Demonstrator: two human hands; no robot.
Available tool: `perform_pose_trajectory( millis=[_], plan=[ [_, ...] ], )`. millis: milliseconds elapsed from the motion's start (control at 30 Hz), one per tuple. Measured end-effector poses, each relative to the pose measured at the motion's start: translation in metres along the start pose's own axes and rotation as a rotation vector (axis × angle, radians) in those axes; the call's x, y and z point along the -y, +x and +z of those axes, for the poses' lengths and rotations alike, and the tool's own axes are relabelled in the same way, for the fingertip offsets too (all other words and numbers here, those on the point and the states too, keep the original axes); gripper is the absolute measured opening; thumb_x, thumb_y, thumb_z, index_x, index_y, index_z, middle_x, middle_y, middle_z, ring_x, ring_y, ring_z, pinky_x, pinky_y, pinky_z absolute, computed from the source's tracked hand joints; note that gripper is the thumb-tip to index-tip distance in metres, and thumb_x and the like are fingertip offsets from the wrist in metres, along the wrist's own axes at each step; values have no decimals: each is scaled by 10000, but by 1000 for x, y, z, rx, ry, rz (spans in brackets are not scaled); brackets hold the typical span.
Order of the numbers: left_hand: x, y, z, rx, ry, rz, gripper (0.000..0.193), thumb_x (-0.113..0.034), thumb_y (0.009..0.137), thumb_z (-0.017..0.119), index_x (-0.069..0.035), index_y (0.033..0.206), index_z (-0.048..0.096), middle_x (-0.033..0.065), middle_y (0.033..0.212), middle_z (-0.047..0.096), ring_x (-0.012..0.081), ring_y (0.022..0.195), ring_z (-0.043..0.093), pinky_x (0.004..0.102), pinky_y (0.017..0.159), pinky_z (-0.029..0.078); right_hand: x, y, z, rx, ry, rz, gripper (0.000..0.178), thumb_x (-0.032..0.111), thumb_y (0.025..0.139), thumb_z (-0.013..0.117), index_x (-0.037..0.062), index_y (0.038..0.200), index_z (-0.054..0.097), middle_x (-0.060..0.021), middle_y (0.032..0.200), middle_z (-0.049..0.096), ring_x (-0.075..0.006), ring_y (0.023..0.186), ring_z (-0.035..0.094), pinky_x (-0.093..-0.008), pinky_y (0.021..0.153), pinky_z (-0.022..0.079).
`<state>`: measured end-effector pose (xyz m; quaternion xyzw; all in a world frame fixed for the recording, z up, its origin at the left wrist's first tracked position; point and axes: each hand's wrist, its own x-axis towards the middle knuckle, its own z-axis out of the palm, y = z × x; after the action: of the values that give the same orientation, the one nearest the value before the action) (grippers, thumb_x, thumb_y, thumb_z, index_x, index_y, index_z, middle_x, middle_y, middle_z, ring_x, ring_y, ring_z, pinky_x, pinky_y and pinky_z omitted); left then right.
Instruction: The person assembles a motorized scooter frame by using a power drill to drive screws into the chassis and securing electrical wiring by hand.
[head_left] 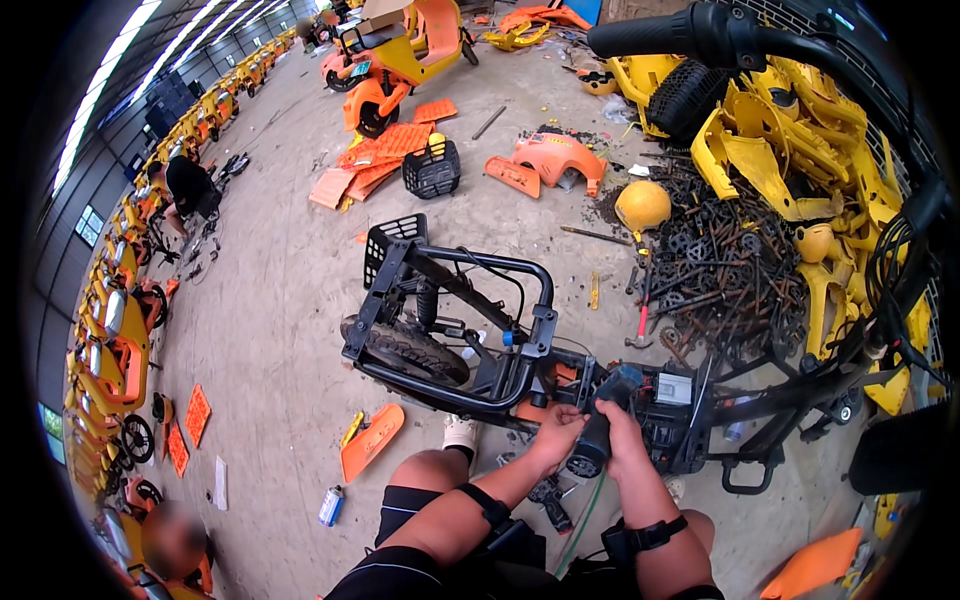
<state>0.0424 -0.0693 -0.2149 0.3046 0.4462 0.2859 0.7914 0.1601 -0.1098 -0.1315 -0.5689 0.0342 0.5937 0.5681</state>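
Note:
A stripped black scooter frame with a rear wheel lies in front of me. My right hand is closed round a dark cylinder-shaped thing with a round, patterned end, held over the frame's middle; its exact kind is unclear. Close against its left side, my left hand has its fingers pinched together; what they hold, if anything, is hidden. Under the cylinder, a black housing shows a light grey box. A cordless drill lies on the floor below my hands.
Dark metal parts are heaped at right, beside yellow panels and a red-handled hammer. Handlebars reach across the upper right. Orange panels, a spray can and a basket lie about. People work at left.

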Motion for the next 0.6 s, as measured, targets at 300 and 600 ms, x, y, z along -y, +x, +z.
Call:
perform_pose_trajectory(
  millis=[300,600],
  plan=[
    [2,-3,-6,-28,49,-18,339,-118,904,723,11,1128,505,80,990,637,129,893,626,251,789,519,-10,-4,4,1,28,-25,247,233,881,675,36,1024,632,-88,834,662,-201,698,651,-327,652,542],
    [-1,1,-5,-19,-4,16,282,-83,916,691,9,1118,517,91,951,655,135,837,640,261,726,526,-6,-8,2,-23,58,-35,283,222,877,680,21,1069,634,-101,901,677,-206,769,667,-333,681,553]
  ],
)
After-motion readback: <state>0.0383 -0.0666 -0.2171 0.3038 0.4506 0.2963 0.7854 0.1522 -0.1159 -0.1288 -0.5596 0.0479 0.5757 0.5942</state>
